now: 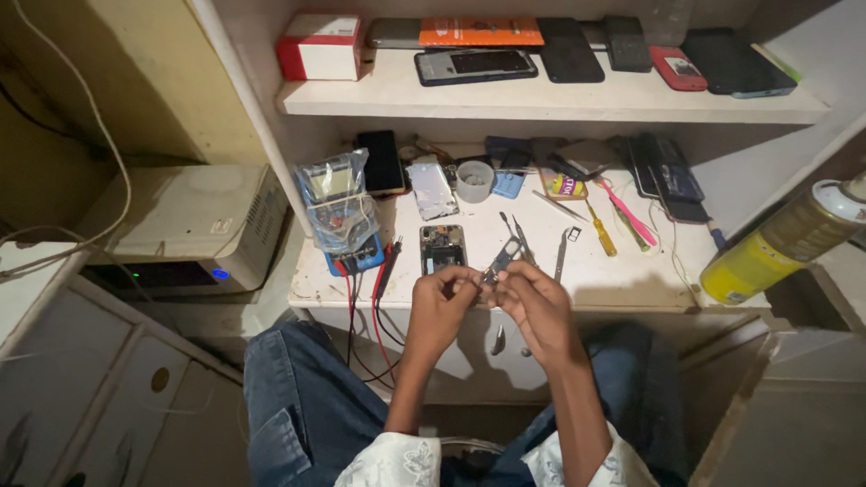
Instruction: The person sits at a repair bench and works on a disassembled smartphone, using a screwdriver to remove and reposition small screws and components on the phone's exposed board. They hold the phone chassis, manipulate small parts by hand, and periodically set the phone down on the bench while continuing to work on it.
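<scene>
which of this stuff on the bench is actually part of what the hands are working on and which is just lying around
In hand: small metal part, pinched by left hand and right hand; opened phone and tweezers close by.

Lying about: yellow spray can, white cup, shelf phones, bagged multimeter.

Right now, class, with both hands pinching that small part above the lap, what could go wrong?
1. The small metal part, pinched between the left hand and right hand off the bench's edge, could slip and probably drop to the floor.
2. The opened phone lies exposed near the tweezers; a knock might damage it.
3. The spray can lies tilted at the bench's edge and may roll.
</scene>
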The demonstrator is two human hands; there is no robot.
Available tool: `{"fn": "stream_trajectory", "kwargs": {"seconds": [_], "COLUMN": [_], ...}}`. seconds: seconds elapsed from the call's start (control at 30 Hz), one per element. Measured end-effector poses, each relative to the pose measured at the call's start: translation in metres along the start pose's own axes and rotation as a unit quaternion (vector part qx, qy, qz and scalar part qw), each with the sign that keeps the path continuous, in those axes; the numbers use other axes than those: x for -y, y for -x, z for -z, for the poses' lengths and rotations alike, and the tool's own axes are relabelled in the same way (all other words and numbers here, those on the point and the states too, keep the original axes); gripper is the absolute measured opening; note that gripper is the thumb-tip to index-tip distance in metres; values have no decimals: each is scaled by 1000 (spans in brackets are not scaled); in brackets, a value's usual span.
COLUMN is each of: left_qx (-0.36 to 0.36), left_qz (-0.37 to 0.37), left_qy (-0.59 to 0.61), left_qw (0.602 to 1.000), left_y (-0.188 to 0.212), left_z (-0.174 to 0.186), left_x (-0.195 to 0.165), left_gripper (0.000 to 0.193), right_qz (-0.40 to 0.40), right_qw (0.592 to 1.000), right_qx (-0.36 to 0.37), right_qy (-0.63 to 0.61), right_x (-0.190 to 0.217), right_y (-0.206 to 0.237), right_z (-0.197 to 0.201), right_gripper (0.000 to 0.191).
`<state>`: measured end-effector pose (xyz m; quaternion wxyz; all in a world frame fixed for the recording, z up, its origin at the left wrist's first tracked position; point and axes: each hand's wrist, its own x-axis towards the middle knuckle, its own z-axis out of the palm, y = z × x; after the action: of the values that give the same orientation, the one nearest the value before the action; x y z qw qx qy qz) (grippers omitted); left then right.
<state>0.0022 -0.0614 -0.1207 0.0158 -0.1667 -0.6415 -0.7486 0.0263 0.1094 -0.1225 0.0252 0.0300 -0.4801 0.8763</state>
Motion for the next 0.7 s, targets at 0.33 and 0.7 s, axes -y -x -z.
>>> {"fn": "stream_trajectory", "kwargs": {"seconds": [0.33, 0.7], "left_qx": [3, -76], "left_qz": [63, 63], "left_qy": [123, 174], "left_qw": [990, 980], "left_y": [1, 5], "left_z": [-3, -15], "left_x": [19, 10], "left_gripper": [14, 18], "right_qz": [-8, -5], "right_qw": [999, 999], "right_qx": [27, 39], "right_qy": [15, -32], "right_x": [14, 7], "right_y": [8, 1], "right_z": [-18, -8], "right_gripper": [29, 30]}}
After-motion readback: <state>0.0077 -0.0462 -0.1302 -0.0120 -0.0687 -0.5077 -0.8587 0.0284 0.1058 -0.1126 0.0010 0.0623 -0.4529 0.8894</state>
